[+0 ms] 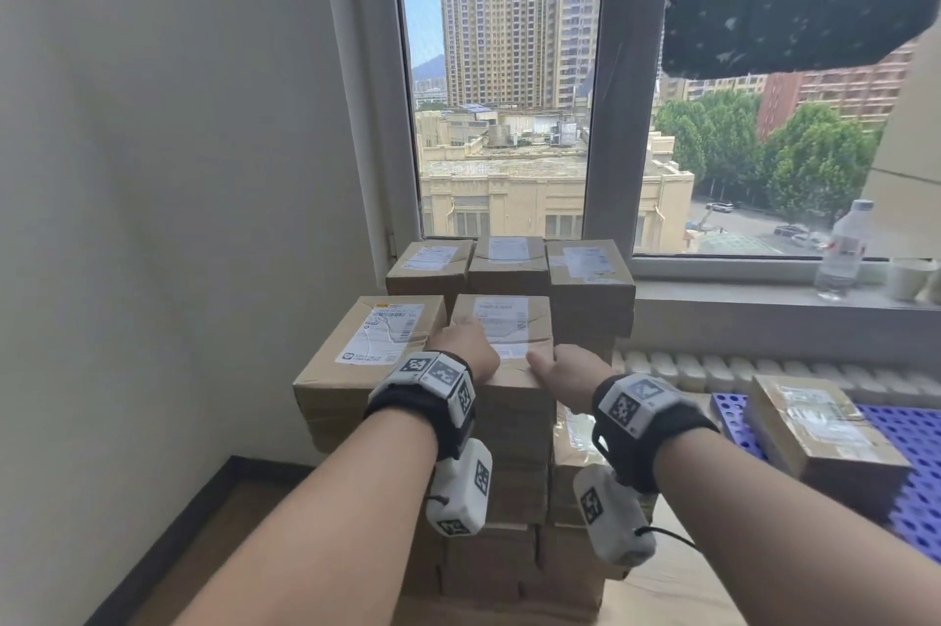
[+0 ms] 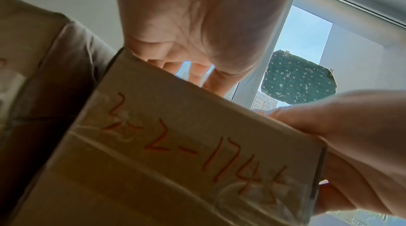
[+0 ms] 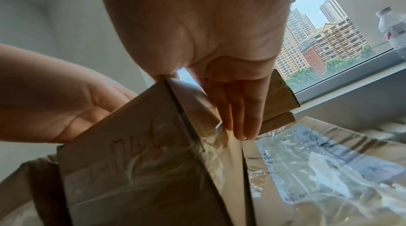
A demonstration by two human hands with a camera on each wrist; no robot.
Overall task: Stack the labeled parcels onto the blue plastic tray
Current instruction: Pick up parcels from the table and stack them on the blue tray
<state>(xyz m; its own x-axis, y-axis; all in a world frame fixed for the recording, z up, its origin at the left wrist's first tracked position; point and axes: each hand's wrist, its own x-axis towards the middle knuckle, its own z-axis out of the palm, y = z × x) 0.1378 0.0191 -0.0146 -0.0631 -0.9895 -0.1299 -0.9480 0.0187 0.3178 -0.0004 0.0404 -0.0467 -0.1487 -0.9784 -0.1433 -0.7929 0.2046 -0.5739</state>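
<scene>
A tall stack of brown labeled parcels (image 1: 366,350) stands under the window. Both my hands are on the top front parcel (image 1: 509,320), which has orange handwriting on its near face (image 2: 175,151). My left hand (image 1: 466,345) grips its top left edge, with the fingers (image 2: 197,73) over the top. My right hand (image 1: 565,371) holds its right edge: the thumb lies on top and straight fingers (image 3: 239,111) press down the right side. The blue plastic tray (image 1: 916,498) lies low at the right with one parcel (image 1: 825,432) on it.
A wall closes the left side. A lower parcel (image 3: 329,169) with a taped label sits just right of the held one. Behind the stack run the window sill, with a water bottle (image 1: 842,248) and a cup (image 1: 911,276), and a radiator (image 1: 713,368).
</scene>
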